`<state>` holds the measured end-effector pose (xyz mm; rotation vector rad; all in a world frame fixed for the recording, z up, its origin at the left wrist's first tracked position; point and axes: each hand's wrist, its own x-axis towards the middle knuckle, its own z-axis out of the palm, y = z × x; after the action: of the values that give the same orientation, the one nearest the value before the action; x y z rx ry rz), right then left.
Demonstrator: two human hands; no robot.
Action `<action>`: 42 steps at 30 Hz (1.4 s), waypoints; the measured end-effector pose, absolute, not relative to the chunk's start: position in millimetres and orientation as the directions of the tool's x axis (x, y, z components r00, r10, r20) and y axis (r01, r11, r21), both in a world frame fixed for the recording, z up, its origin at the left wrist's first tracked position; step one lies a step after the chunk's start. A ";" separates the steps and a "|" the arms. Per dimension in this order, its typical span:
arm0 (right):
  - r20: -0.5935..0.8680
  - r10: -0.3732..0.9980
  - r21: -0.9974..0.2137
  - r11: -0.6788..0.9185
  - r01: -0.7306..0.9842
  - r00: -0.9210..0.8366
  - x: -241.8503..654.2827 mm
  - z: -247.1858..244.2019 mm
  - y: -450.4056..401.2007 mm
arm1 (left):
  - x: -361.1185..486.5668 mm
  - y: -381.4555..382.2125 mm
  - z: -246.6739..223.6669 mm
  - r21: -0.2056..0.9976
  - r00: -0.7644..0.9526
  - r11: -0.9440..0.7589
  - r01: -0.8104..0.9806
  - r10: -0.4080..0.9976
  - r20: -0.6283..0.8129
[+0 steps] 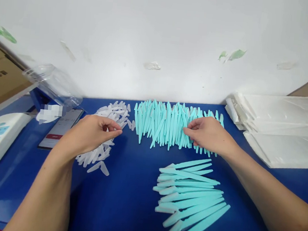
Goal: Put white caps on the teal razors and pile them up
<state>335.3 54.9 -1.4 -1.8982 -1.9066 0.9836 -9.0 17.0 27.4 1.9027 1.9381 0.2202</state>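
Nearest on the blue table (117, 207), right of the middle, lies a loose fan of turquoise sticks (197, 197), their whitish, covered ends to the left and their slim ends to the right. At left, a white power strip (2, 143) with blue socket faces slants along the table. Farther in, the left hand (95, 131) hangs over a heap of translucent caps (118, 110), thumb and forefinger brought together; whether anything sits between them I cannot tell. A phone (59, 129) lies to the left of that hand. To the right, the right hand (209, 134) is at the right part of a dense row of turquoise handles (166, 124), thumb and fingers curled together; whether it grips one cannot be made out. This row stands just right of the heap, near the wall (163, 28). White plastic bags (289, 111) are stacked far right; a clear jar (58, 85) lies far left beside a cardboard box (1, 73). Tape scraps (152, 65) cling to the wall.
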 end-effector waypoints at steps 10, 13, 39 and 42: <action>-0.161 0.975 -0.830 -0.049 0.556 -0.154 362.8 17.2 30.3 | 9.1 31.4 -17.2 0.059 0.436 -0.445 0.894 0.892 0.119; -0.180 0.949 -0.837 -0.010 0.548 -0.259 366.5 16.2 20.8 | 5.4 28.6 -12.4 0.014 0.472 -0.477 0.879 0.873 0.120; -0.418 0.749 -0.846 -0.115 0.520 -0.515 374.7 4.8 8.7 | 51.3 -1.9 14.5 0.870 0.338 0.177 0.461 0.871 -0.356; -0.445 0.732 -0.836 -0.133 0.532 -0.516 372.4 6.8 7.6 | 57.9 -4.8 14.0 0.875 0.353 0.158 0.457 0.871 -0.342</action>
<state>372.4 7.6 6.8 -1.4425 -1.9435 1.7167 57.9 -4.8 14.0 1.4734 1.2727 0.4546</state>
